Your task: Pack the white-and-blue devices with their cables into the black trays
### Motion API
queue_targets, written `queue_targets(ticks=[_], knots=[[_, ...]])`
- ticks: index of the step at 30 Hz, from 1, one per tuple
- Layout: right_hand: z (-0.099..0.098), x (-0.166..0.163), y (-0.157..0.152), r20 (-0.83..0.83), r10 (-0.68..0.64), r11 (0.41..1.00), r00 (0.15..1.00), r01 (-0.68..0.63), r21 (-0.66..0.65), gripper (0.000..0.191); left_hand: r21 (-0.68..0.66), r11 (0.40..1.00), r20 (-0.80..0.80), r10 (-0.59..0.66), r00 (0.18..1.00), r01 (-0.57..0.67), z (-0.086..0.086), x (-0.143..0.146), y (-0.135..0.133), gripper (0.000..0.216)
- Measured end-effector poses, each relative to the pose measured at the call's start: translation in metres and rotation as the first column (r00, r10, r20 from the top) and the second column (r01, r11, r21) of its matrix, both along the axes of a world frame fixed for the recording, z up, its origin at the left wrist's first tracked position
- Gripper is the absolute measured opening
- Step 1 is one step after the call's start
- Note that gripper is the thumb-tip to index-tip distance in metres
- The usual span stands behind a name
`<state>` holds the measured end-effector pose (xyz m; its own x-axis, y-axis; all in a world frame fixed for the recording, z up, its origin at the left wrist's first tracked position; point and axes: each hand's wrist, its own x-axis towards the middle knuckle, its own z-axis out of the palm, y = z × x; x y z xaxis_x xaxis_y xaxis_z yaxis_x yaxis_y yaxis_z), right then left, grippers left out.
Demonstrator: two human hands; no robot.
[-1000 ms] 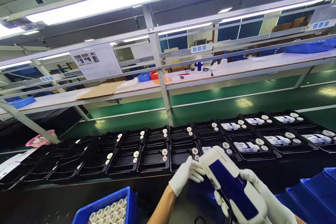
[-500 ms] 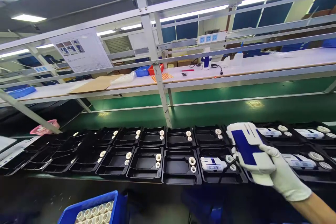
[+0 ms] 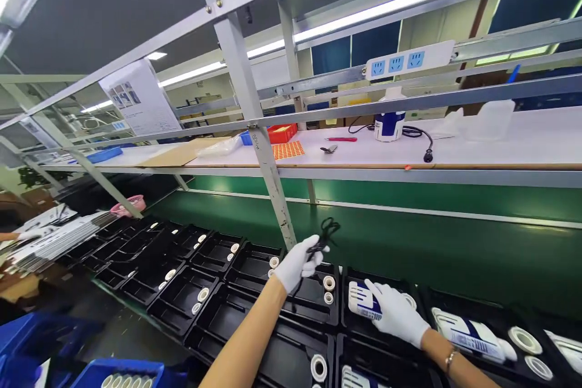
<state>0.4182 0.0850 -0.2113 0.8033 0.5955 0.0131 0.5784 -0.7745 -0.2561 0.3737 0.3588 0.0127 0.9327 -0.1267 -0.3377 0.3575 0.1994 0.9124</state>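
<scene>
Resting on a white-and-blue device [image 3: 364,302] in a black tray [image 3: 354,327] at lower centre-right of the frame, the gloved right hand [image 3: 396,317] lies flat over the device's near end, fingers spread and loosely curved on it rather than closed round it. Just left of it, the gloved left hand [image 3: 297,262] is raised above the trays with its fingers pinched on a black cord [image 3: 324,235], whose looped end stands up above the fingertips while a thin strand hangs down past the wrist. Below that hand a tray [image 3: 313,297] holds two white rings [image 3: 328,284] at its right edge. More black trays run in two rows from lower right towards middle left, most with only small white rings in them; at the far right another device [image 3: 473,334] lies in its tray beside a large ring [image 3: 522,339]. A green belt [image 3: 409,242] runs behind the trays. A grey post [image 3: 254,133] rises from the trays' back edge to the upper frame. Behind the belt, a white counter [image 3: 500,145] carries an orange sheet [image 3: 290,150], a red bin [image 3: 282,132], a red pen [image 3: 341,139] and a white-and-blue jar [image 3: 389,124]. A blue bin [image 3: 122,376] of white rings shows at the bottom left.
</scene>
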Motion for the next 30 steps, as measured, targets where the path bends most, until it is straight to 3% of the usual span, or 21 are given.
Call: queue_targets(ticks=[3, 6, 9, 11, 13, 15, 17, 18, 20, 22, 24, 26, 28, 30], knots=[[-0.035, 0.026, 0.013, -0.074, 0.001, 1.0, 0.997, -0.001, -0.005, 0.083, 0.201, 0.979, -0.018, -0.04, 0.999, 0.043, -0.014, 0.043, -0.032, 0.05], [-0.057, 0.039, 0.019, -0.124, 0.016, 1.0, 0.992, -0.015, 0.008, 0.086, 0.275, 0.961, -0.024, -0.011, 1.0, 0.017, -0.033, 0.064, -0.049, 0.05], [-0.07, 0.044, 0.02, -0.128, 0.022, 1.0, 0.992, -0.019, 0.024, 0.079, 0.322, 0.947, -0.038, -0.003, 0.999, 0.015, -0.045, 0.074, -0.055, 0.05], [-0.067, 0.048, 0.016, -0.098, 0.032, 0.998, 0.995, -0.026, 0.055, 0.069, 0.342, 0.939, -0.045, -0.014, 0.999, 0.029, -0.047, 0.078, -0.056, 0.048], [-0.049, 0.055, 0.008, -0.045, 0.007, 0.995, 0.999, -0.003, 0.104, 0.056, 0.358, 0.932, -0.052, -0.038, 0.998, 0.054, -0.044, 0.079, -0.058, 0.044], [-0.016, 0.065, -0.001, 0.082, -0.095, 0.965, 0.992, 0.072, 0.252, 0.052, 0.374, 0.922, -0.063, -0.084, 0.994, 0.102, -0.036, 0.079, -0.062, 0.039], [0.028, 0.075, -0.009, 0.231, -0.192, 0.883, 0.954, 0.065, 0.464, 0.06, 0.384, 0.905, -0.082, -0.162, 0.983, 0.182, -0.025, 0.076, -0.069, 0.036], [0.052, 0.079, -0.012, 0.275, -0.177, 0.844, 0.945, 0.002, 0.537, 0.065, 0.389, 0.89, -0.096, -0.217, 0.971, 0.237, -0.02, 0.075, -0.073, 0.036], [0.094, 0.082, -0.014, 0.199, -0.015, 0.802, 0.98, -0.106, 0.588, 0.06, 0.443, 0.833, -0.097, -0.322, 0.942, 0.331, -0.011, 0.073, -0.082, 0.04], [0.123, 0.08, -0.012, -0.061, 0.116, 0.791, 0.991, -0.055, 0.609, 0.044, 0.566, 0.791, 0.02, -0.296, 0.955, 0.234, -0.008, 0.073, -0.091, 0.048], [0.138, 0.072, -0.006, -0.324, 0.105, 0.782, 0.94, 0.123, 0.611, 0.043, 0.642, 0.766, 0.237, -0.15, 0.96, -0.039, -0.01, 0.079, -0.1, 0.054], [0.14, 0.063, 0.002, -0.474, 0.08, 0.727, 0.877, 0.274, 0.63, 0.05, 0.532, 0.798, 0.392, 0.064, 0.918, -0.283, -0.015, 0.089, -0.111, 0.054], [0.134, 0.056, 0.011, -0.559, 0.12, 0.635, 0.821, 0.369, 0.679, 0.055, 0.318, 0.879, 0.372, 0.229, 0.899, -0.356, -0.023, 0.101, -0.123, 0.052], [0.126, 0.056, 0.018, -0.61, 0.159, 0.559, 0.776, 0.438, 0.704, 0.059, 0.118, 0.923, 0.305, 0.317, 0.898, -0.366, -0.033, 0.112, -0.134, 0.049]])
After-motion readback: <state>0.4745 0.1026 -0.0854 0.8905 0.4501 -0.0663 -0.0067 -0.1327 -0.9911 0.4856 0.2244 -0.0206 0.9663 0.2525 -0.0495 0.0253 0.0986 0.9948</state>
